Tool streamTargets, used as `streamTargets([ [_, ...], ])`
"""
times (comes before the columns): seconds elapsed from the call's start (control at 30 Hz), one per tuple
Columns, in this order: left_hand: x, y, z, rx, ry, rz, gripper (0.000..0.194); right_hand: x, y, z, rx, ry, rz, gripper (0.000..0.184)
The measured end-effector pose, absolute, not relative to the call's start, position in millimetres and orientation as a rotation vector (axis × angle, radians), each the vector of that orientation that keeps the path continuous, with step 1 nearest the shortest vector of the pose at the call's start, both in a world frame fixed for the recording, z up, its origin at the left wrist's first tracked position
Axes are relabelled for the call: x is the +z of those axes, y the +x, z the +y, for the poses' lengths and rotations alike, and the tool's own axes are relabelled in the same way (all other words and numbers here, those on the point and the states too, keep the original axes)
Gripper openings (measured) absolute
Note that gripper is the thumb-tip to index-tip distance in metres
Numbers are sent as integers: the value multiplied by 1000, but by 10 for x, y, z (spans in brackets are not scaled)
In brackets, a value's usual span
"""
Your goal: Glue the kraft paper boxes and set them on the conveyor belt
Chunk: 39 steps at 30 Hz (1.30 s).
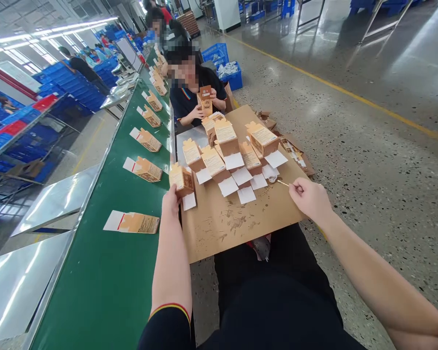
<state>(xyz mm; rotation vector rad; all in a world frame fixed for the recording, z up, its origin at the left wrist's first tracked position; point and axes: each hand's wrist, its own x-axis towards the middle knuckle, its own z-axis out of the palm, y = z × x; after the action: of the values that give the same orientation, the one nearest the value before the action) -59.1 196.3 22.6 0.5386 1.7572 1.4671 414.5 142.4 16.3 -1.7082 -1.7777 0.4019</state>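
My left hand (171, 201) is closed around the lower side of a small brown cardboard box (180, 179) at the left edge of the cardboard sheet. A white flap (189, 201) hangs open from that box. In a pinch, my right hand (310, 197) holds a thin pale stick (283, 183), pointing left. Close to the stick's tip is a small round clear dish (272, 179); its contents are too small to make out. Several similar boxes (214, 161) are piled beyond my hands, their white flaps (228, 186) facing me.
A green conveyor belt (105, 287) runs along my left, carrying several boxes (143, 169) and a flatter one (136, 222). The brown cardboard sheet (208, 238) lies before me. Across it, a co-worker (200, 87) handles a box (206, 103). Blue crates (230, 78) stand behind.
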Motion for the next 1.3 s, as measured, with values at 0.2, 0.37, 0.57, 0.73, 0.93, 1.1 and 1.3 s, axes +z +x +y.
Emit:
streamTargets([
  [0.2, 107, -741, 910, 1535, 418, 1753, 46, 135, 3978, 2106, 418, -1868, -2045, 26],
  [0.37, -52, -385, 272, 1552, 530, 1520, 70, 133, 4054, 2192, 366, -1898, -2101, 27],
  [0.57, -57, 196, 228, 1504, 589, 1454, 79, 193, 4173, 1644, 374, -1695, -1950, 25],
  [0.73, -99, 417, 405, 1456, 677, 1486, 73, -39, 3475, 887, 744, -1308, -2049, 29],
  [0.93, -126, 461, 434, 1412, 726, 1527, 75, -449, 2790, 535, 750, -1147, -2186, 26],
  [1.1, -132, 482, 427, 1410, 779, 1550, 75, -533, 2835, 614, 667, -1174, -2187, 27],
  [1.3, -161, 653, 293, 1374, 975, 1675, 82, -431, 3080, 750, 661, -1265, -1962, 29],
])
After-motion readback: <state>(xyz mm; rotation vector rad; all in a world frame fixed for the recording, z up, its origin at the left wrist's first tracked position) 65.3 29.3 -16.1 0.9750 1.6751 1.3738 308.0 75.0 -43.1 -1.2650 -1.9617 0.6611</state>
